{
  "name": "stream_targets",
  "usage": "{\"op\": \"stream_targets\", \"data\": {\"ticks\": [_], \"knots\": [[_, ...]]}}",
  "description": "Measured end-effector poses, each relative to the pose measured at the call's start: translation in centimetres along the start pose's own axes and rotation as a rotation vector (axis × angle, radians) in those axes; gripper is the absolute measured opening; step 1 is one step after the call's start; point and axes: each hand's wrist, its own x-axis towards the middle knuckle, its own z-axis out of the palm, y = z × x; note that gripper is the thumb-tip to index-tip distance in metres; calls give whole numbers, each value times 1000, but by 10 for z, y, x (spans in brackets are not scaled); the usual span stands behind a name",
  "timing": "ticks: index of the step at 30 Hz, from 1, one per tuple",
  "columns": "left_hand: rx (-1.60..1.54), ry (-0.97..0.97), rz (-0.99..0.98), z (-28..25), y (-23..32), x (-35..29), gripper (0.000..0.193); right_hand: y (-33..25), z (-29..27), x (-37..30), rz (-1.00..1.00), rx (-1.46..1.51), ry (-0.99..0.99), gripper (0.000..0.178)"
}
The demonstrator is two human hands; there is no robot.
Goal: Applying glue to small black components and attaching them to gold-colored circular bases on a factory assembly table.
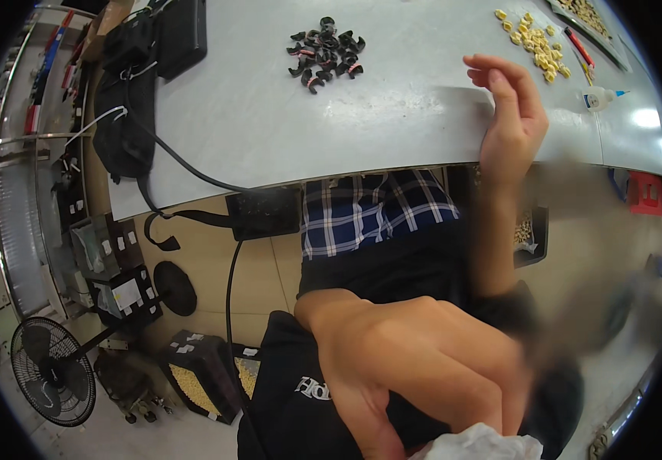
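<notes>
My left hand [423,353] is large and close at the lower middle, in front of my black shirt. Its fingers curl down toward a white crumpled thing [484,445] at the bottom edge; whether they grip it is hidden. Over the table's near edge, my right hand [511,123] is held with fingers loosely bent and thumb apart, nothing in it. Beyond it to the right lie small yellow pieces [542,46]. A small white bottle with a blue tip [598,98] is to that hand's right. Farther left on the table is a cluster of curved black pieces [326,54].
The grey table [247,115] spans the top. A red pen [578,47] and a clear bag of beige pieces [590,19] lie at its right. Black bags [124,107] and cables hang at its left. A floor fan [53,372], bins [201,376] and a red stool [645,192] stand around.
</notes>
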Motion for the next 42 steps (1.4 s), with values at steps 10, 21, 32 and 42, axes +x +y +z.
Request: {"op": "stream_targets", "data": {"ticks": [10, 21, 32, 42], "knots": [[-7, -22, 36, -7, -2, 3, 33, 3, 1, -2, -39, -16, -64, 18], [-67, -121, 83, -18, -11, 7, 34, 4, 2, 0, -71, -22, -81, 17], [-578, -16, 111, -5, -37, -1, 27, 0, 5, -2, -75, -39, -67, 20], [-361, 122, 66, 0, -35, -13, 16, -4, 4, -2, -45, -64, -81, 20]]}}
